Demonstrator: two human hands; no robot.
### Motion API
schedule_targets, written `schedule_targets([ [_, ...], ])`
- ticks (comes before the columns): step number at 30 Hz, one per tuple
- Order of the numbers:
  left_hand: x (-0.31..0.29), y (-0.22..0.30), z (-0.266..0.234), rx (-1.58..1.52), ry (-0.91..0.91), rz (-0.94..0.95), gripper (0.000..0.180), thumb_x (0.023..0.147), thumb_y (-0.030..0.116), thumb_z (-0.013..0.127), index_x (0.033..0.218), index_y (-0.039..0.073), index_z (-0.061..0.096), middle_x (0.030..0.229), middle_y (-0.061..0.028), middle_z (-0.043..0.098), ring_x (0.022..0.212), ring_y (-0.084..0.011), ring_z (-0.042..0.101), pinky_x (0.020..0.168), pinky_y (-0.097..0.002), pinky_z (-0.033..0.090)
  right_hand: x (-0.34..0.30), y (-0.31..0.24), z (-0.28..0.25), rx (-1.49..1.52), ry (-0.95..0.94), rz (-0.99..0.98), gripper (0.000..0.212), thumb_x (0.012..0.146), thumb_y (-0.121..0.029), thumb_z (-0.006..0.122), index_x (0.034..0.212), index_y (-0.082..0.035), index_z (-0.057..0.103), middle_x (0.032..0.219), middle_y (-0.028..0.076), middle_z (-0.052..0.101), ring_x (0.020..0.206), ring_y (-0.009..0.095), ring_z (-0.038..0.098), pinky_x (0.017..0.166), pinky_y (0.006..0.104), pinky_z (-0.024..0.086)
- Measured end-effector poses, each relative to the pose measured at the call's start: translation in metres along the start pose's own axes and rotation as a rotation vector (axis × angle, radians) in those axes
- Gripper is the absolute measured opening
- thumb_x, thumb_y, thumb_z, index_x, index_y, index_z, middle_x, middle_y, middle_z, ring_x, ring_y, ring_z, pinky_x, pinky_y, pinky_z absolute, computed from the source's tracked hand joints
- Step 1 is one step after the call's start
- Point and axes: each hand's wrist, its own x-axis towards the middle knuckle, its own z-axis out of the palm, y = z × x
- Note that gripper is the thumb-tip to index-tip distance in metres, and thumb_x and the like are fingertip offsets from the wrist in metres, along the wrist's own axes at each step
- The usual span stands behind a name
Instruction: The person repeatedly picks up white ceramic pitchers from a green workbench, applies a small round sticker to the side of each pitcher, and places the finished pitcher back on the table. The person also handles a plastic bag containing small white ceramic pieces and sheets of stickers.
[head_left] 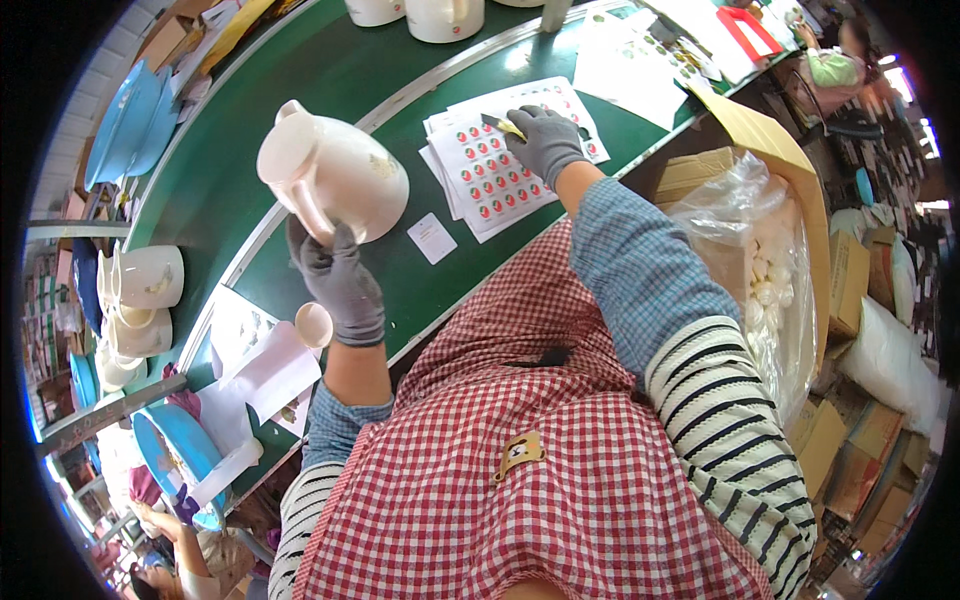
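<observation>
My left hand (pixel 343 285), in a grey glove, is closed round the handle of a white ceramic pitcher (pixel 350 170). The pitcher is tilted above the green bench, its mouth towards the left, with a faint printed motif on its side. My right hand (pixel 548 142), also gloved, grips a small yellow knife (pixel 508 128) with a dark tip; the fingers partly hide it. That hand rests over a stack of white sheets (pixel 490 185) bearing rows of round red-and-green stickers. Between the pitcher and the sheets lies a small white card (pixel 432 238).
Several white pitchers stand at the left (pixel 148 277) and far edge (pixel 445 18). A small cup (pixel 313 325) and loose papers (pixel 270 375) lie near my left wrist. Blue basins (pixel 125 125) are at the left. An open carton (pixel 815 220) with plastic lining stands at my right. Other people sit nearby.
</observation>
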Motion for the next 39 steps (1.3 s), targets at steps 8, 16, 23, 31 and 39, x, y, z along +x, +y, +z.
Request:
schedule_targets([
  [8,-0.043,-0.016,-0.001,0.116,-0.017,-0.222,0.038,0.093,0.007,0.064,0.127,-0.003,0.051,0.119,-0.0043,0.055,0.101,-0.0110,0.053,0.089,-0.0232,0.041,0.026,-0.019,0.001,-0.111,-0.263,0.178,0.042,0.092,-0.027,0.055,0.132,-0.015,0.059,0.127,0.010,0.063,0.114,0.029,0.063,0.095,0.0431,0.049],
  [16,-0.061,-0.028,0.041,0.499,-0.848,-0.026,0.039,0.085,0.014,0.066,0.122,0.001,0.059,0.129,-0.0189,0.056,0.118,-0.0338,0.055,0.102,-0.0402,0.044,0.032,0.006,-0.011,0.537,-0.384,0.428,0.044,0.095,-0.046,0.048,0.118,-0.015,0.070,0.105,0.008,0.073,0.101,0.025,0.069,0.090,0.0383,0.050],
  [23,-0.001,-0.123,0.097,1.244,-0.955,0.290,0.068,0.090,0.044,0.056,0.146,0.008,0.042,0.150,-0.0179,0.038,0.142,-0.0377,0.030,0.119,-0.0510,0.018,0.049,-0.023,0.004,0.250,-0.307,0.181,0.045,0.095,-0.054,0.052,0.115,-0.018,0.070,0.106,0.007,0.073,0.100,0.024,0.069,0.090,0.0388,0.051],
  [31,-0.004,-0.125,0.097,1.247,-0.976,0.195,0.064,0.092,0.046,0.051,0.146,0.013,0.043,0.154,-0.0156,0.034,0.144,-0.0368,0.026,0.121,-0.0503,0.014,0.057,-0.013,0.016,0.164,-0.366,0.125,0.040,0.095,-0.049,0.055,0.120,-0.021,0.067,0.115,0.006,0.071,0.108,0.025,0.066,0.095,0.0384,0.049],
  [39,-0.003,-0.121,0.099,1.237,-0.978,0.170,0.060,0.092,0.045,0.052,0.143,0.014,0.047,0.154,-0.0152,0.034,0.145,-0.0367,0.025,0.121,-0.0501,0.014,0.065,-0.010,0.019,0.187,-0.335,0.059,0.039,0.091,-0.050,0.060,0.111,-0.018,0.071,0.104,0.007,0.073,0.100,0.026,0.068,0.091,0.0372,0.049],
])
